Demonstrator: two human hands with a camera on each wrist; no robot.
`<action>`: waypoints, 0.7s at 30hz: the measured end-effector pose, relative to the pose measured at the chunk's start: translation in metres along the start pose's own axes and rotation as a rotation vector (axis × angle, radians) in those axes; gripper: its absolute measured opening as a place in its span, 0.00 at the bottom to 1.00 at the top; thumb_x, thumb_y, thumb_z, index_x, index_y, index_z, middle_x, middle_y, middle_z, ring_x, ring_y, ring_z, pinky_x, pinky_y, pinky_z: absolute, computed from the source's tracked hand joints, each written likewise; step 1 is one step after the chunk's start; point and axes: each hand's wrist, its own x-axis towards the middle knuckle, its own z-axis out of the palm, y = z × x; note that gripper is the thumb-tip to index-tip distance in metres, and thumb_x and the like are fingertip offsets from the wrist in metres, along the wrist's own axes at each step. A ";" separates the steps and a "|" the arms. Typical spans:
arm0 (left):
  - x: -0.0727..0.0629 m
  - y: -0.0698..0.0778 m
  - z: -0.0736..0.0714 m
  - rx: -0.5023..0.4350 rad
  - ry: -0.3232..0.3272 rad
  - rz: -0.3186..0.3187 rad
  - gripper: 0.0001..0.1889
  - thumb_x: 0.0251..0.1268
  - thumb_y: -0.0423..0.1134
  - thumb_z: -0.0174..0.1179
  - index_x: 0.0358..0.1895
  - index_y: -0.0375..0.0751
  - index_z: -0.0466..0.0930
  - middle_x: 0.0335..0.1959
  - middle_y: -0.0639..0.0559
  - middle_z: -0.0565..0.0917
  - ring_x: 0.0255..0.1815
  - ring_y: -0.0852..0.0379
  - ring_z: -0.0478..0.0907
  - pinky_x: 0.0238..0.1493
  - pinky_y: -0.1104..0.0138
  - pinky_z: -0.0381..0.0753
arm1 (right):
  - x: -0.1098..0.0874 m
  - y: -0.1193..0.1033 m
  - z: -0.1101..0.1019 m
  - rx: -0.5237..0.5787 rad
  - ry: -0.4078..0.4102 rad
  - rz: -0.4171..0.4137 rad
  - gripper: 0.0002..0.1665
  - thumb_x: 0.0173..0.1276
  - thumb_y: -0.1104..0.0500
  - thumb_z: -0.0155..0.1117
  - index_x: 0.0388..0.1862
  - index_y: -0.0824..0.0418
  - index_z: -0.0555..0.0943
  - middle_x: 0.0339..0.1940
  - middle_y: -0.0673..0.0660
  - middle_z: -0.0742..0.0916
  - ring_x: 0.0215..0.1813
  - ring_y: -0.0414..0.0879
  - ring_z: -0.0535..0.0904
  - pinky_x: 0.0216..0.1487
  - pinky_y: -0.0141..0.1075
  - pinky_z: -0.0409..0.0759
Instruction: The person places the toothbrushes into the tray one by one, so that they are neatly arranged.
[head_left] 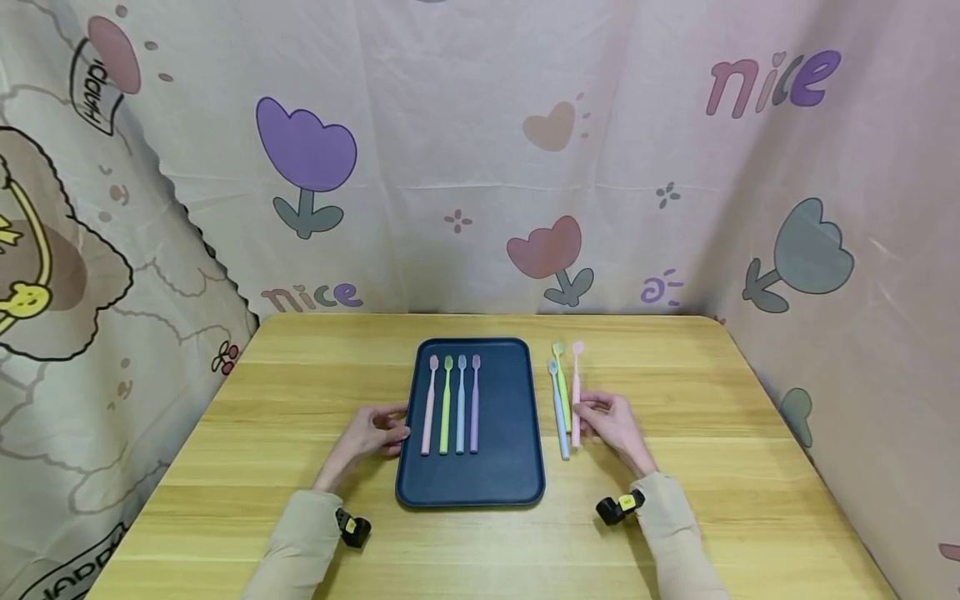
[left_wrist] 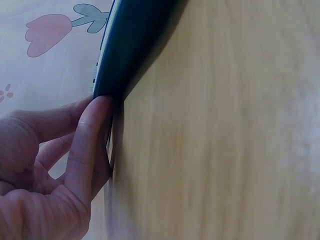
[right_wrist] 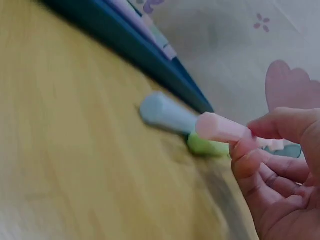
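Note:
A dark blue tray [head_left: 510, 471] lies on the table. On it, side by side, are a pink toothbrush [head_left: 429, 412], a green toothbrush [head_left: 446, 412], a blue toothbrush [head_left: 461, 412] and a purple toothbrush [head_left: 475, 412], heads away from me. My left hand [head_left: 372, 430] pinches the tray's left rim between thumb and fingers. Right of the tray, my right hand [head_left: 611, 423] pinches another pink toothbrush [right_wrist: 220, 128] by its handle, and it looks lifted in the right wrist view. Beside it, a light blue toothbrush [head_left: 561, 421] and a second green toothbrush [head_left: 561, 379] rest on the table.
The wooden table [head_left: 300, 367] reaches back to a printed curtain [head_left: 442, 142], with more curtain at both sides. A small black camera is worn on each wrist, over beige sleeves [head_left: 296, 542].

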 end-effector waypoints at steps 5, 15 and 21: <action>0.000 0.000 0.000 0.000 0.004 -0.003 0.28 0.67 0.25 0.61 0.70 0.26 0.69 0.36 0.44 0.85 0.29 0.61 0.82 0.31 0.69 0.88 | -0.002 -0.008 0.010 -0.005 -0.063 -0.036 0.22 0.69 0.68 0.63 0.56 0.82 0.75 0.41 0.67 0.87 0.27 0.37 0.80 0.29 0.27 0.82; -0.001 0.001 0.001 -0.012 0.004 -0.004 0.29 0.66 0.25 0.62 0.70 0.25 0.69 0.35 0.44 0.84 0.29 0.61 0.82 0.30 0.69 0.88 | -0.002 -0.017 0.031 0.016 -0.176 -0.037 0.20 0.69 0.70 0.61 0.54 0.85 0.73 0.37 0.61 0.87 0.29 0.37 0.81 0.33 0.28 0.85; -0.002 0.001 0.001 -0.014 -0.009 0.000 0.29 0.66 0.25 0.62 0.70 0.24 0.67 0.36 0.42 0.84 0.29 0.61 0.82 0.31 0.69 0.88 | -0.002 -0.020 0.046 0.009 -0.214 -0.051 0.17 0.69 0.71 0.61 0.51 0.85 0.74 0.35 0.63 0.87 0.28 0.38 0.82 0.34 0.31 0.87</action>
